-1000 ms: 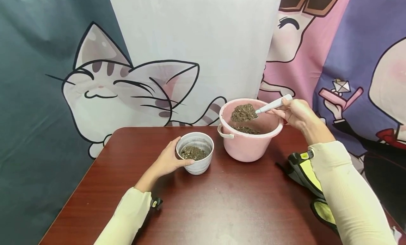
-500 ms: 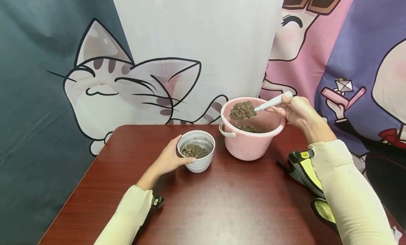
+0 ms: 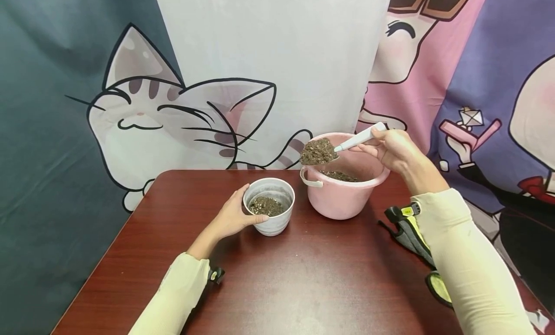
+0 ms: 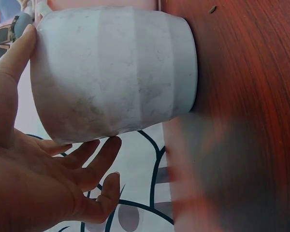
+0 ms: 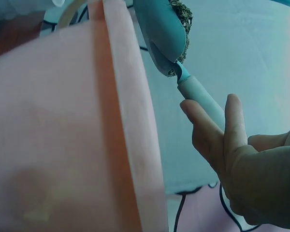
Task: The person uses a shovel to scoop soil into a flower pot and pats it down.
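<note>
In the head view a whitish plant pot (image 3: 274, 225) with dark soil (image 3: 265, 206) in the bottom stands on the table. My left hand (image 3: 231, 215) holds its left side, thumb at the near rim; the left wrist view shows the fingers along the pot wall (image 4: 111, 72). My right hand (image 3: 396, 149) grips the white handle of a trowel (image 3: 357, 140), its blade heaped with soil (image 3: 318, 152). That load hangs above the left rim of a pink bucket (image 3: 338, 200), which has more soil inside. In the right wrist view the trowel's blade (image 5: 162, 34) shows from beneath.
A grey and yellow-green fabric item (image 3: 414, 241) with black straps lies on the table under my right forearm. The reddish-brown table (image 3: 299, 282) reaches back to a printed cartoon curtain (image 3: 277, 36). The bucket's pale handle (image 3: 311, 180) hangs on the side facing the pot.
My right hand has carried the loaded trowel left, from over the bucket's opening to its left rim. My left hand stays on the pot. The head view has shifted slightly.
</note>
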`<move>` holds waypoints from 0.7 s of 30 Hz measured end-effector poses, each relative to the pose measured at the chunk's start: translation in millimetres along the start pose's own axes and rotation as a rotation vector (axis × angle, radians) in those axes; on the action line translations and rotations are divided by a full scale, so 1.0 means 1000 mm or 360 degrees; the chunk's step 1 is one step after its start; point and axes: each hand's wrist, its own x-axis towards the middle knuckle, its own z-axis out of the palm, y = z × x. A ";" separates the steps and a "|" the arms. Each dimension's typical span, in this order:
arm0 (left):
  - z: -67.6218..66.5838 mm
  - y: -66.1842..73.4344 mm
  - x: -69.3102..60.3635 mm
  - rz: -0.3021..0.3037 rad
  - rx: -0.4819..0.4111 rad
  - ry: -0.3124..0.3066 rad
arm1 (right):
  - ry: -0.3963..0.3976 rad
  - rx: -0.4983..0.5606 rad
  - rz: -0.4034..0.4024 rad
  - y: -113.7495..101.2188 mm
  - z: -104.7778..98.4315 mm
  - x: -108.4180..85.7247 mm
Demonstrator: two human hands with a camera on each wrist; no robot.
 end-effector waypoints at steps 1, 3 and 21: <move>0.000 0.000 0.000 -0.0008 -0.0004 -0.0001 | -0.0010 0.0002 0.0011 0.001 0.002 0.000; 0.000 0.000 0.000 -0.0008 0.0000 -0.0001 | -0.0023 -0.0002 0.0033 0.004 0.007 0.001; 0.000 -0.001 -0.001 0.0001 -0.0038 0.0004 | 0.0077 -0.0253 0.0121 0.036 0.051 0.014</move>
